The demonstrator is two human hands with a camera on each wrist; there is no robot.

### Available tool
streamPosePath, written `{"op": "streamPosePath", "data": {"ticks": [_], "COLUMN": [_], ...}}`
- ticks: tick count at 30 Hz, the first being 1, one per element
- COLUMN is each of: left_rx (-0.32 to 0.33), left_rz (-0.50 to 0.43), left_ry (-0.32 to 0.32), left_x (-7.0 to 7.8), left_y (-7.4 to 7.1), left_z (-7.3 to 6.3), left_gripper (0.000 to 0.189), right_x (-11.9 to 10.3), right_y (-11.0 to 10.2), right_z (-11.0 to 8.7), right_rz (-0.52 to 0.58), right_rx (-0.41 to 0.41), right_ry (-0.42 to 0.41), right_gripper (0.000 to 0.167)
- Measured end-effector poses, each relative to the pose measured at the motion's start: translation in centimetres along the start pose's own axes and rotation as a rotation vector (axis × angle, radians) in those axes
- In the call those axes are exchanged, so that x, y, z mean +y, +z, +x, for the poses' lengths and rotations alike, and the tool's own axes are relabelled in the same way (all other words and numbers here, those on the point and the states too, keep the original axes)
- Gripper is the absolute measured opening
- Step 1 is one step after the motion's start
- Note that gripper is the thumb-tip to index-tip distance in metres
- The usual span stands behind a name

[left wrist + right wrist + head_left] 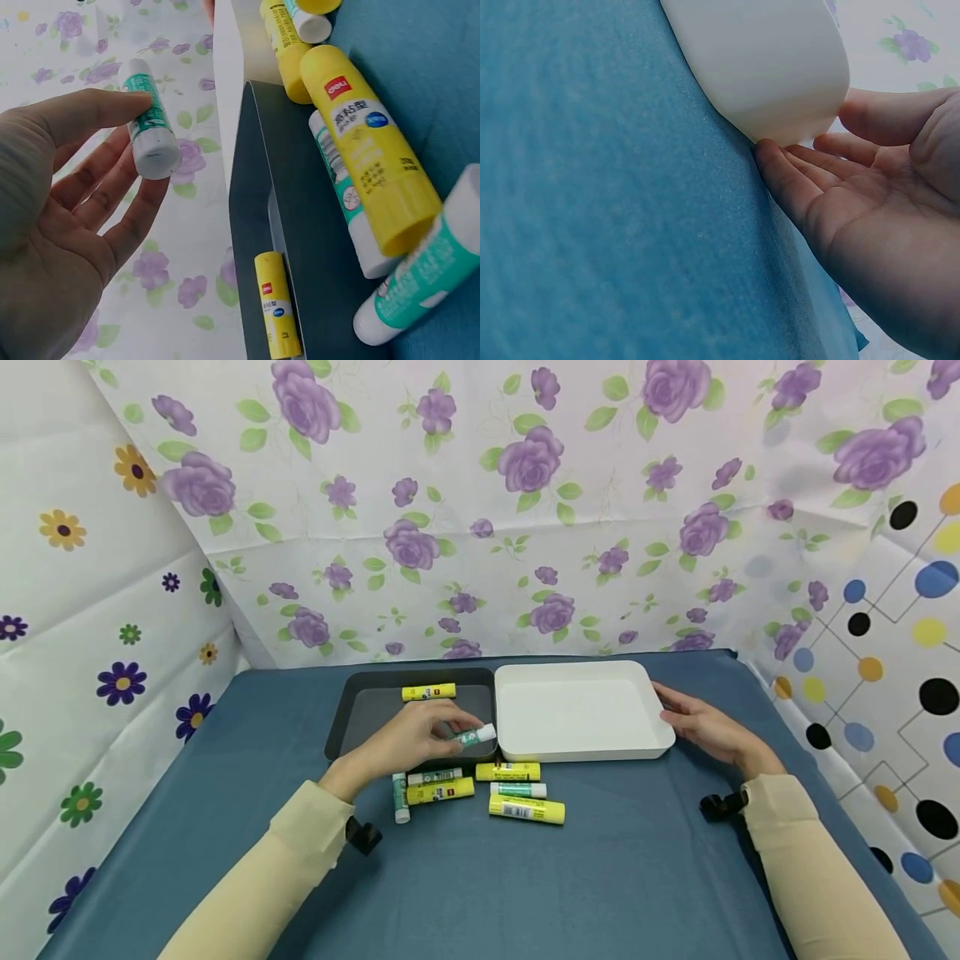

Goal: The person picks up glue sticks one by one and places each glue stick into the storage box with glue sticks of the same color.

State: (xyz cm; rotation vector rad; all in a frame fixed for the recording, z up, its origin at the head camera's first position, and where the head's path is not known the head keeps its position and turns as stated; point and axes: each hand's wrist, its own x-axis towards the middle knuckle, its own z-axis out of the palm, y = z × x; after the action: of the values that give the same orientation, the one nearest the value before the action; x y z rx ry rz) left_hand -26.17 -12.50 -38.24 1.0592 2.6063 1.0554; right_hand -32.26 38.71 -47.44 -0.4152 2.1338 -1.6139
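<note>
Green-and-white glue stick (476,737): held aloft at the near right corner of the dark tray (336,727), close to where the two trays meet; the left wrist view shows it clear of the tray wall.
Long axis of the stick: roughly left to right, slanting slightly far at its right end, with a white end directed toward the white tray (573,710).
Left hand (420,732): nearer of the two; thumb and fingers pinch the stick about its middle, the remaining fingers loosely bent.
Right hand (708,727): well apart from the stick, at the right end of the white tray; fingers mostly extended, thumb set apart, touching the tray's wall and lower edge, with no stick in hold.
Governing relation (judged): the stick's offset from the trays, the dark one below and to the left, the white one immediately right.
Yellow glue stick (428,692): inside the dark tray, toward its far wall, likewise aligned left to right.
Left cluster (441,791): three sticks on the surface (630,877), near side of the dark tray; the leftmost points near to far.
Right cluster (527,809): three sticks, roughly parallel, lying left to right.
</note>
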Motion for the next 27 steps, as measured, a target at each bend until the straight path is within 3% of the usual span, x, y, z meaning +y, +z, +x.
{"op": "streamPosePath", "data": {"ticks": [8, 17, 27], "left_rx": [0.012, 0.030, -0.013], "left_rz": [-0.097, -0.073, -0.106], "left_ry": [-0.001, 0.010, 0.019], "left_x": [0.3, 1.0, 1.9], "left_y": [-0.7, -2.0, -3.0], "left_z": [2.0, 4.9, 8.0], "left_gripper": [0.037, 0.038, 0.037], "right_x": [-0.1, 0.0, 0.2], "right_y": [0.1, 0.1, 0.1], "right_z": [-0.1, 0.0, 0.1], "right_rz": [0.004, -0.016, -0.023], "right_rx": [-0.008, -0.006, -0.008], "right_ry": [0.010, 0.007, 0.009], "right_gripper": [0.078, 0.076, 0.076]}}
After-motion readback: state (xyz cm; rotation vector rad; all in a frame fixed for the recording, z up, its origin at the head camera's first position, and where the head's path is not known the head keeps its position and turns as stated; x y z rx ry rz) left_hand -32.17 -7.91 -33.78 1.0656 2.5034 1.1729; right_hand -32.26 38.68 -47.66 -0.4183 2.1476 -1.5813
